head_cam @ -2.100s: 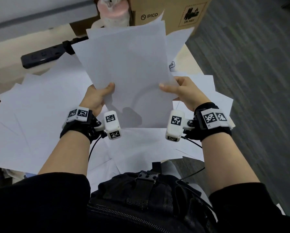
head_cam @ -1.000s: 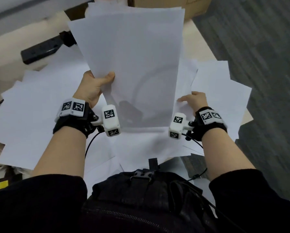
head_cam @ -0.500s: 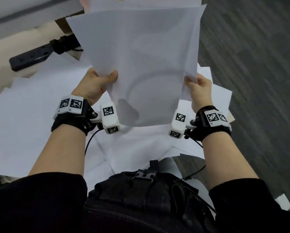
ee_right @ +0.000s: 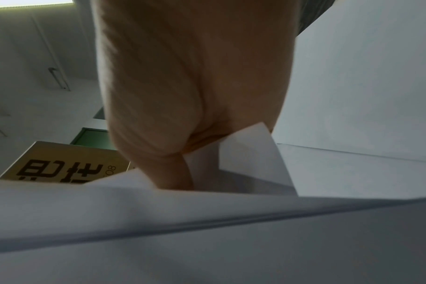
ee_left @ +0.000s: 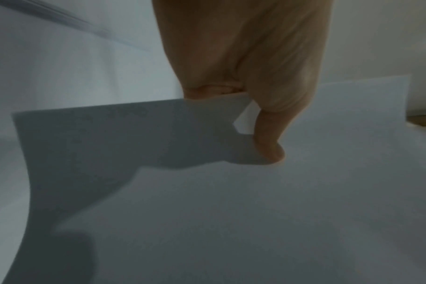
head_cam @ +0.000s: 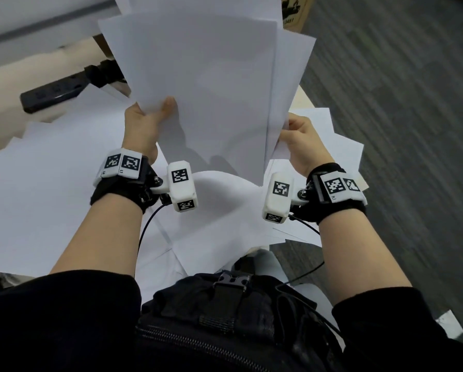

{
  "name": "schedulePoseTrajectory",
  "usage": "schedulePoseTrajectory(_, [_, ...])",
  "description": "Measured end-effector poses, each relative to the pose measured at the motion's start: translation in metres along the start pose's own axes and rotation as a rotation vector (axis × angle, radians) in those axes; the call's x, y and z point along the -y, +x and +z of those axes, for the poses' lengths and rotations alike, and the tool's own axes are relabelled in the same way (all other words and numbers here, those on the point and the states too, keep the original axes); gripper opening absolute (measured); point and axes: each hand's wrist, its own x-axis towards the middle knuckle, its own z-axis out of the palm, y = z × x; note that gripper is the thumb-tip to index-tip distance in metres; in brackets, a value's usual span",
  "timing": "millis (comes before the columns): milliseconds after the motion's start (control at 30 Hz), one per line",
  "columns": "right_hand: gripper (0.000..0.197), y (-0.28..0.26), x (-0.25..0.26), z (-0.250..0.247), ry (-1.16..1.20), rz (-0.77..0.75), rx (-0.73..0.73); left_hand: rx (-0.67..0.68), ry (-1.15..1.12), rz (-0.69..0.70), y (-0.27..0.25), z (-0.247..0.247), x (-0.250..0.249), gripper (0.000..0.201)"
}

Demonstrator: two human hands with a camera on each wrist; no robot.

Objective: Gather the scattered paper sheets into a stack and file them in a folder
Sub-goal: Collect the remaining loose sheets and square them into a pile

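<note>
While the stack (head_cam: pixel 203 84) is held raised above the table (head_cam: pixel 303 100), the left hand (head_cam: pixel 144 130) pinches its lower left edge, thumb on the front sheet. The right hand (head_cam: pixel 303 146) grips the lower right edge, fingers curled round several offset sheets. More sheets (head_cam: pixel 45 183) lie scattered on the table beneath. A power strip (head_cam: pixel 53 93) lies beyond them.

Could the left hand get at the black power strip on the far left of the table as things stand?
Probably not right away: the left hand grips the raised stack of white paper sheets. The black power strip lies uncovered beyond it, so the path looks free once the right hand holds the stack.
</note>
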Motion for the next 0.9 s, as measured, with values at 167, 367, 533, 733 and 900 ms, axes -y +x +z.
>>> schedulePoseTrajectory(167, [0.035, -0.003, -0.003, 0.000, -0.043, 0.055, 0.031, 0.100, -0.023, -0.011, -0.003, -0.010, 0.000, 0.006])
schedulePoseTrajectory(367, [0.023, -0.007, -0.010, 0.000, 0.010, 0.141, -0.052, 0.019, 0.011, 0.057, -0.007, -0.011, -0.005, 0.007])
schedulePoseTrajectory(533, [0.028, -0.010, -0.002, 0.002, 0.140, 0.066, 0.052, -0.005, 0.030, 0.115, -0.010, -0.006, -0.009, 0.006])
schedulePoseTrajectory(733, [0.031, -0.006, 0.003, 0.015, -0.034, -0.123, -0.176, 0.088, -0.016, 0.129, -0.024, -0.002, -0.008, 0.032])
schedulePoseTrajectory(900, [0.027, -0.008, 0.004, 0.011, 0.000, -0.151, -0.184, 0.131, 0.001, 0.150, -0.027, -0.009, -0.013, 0.057])
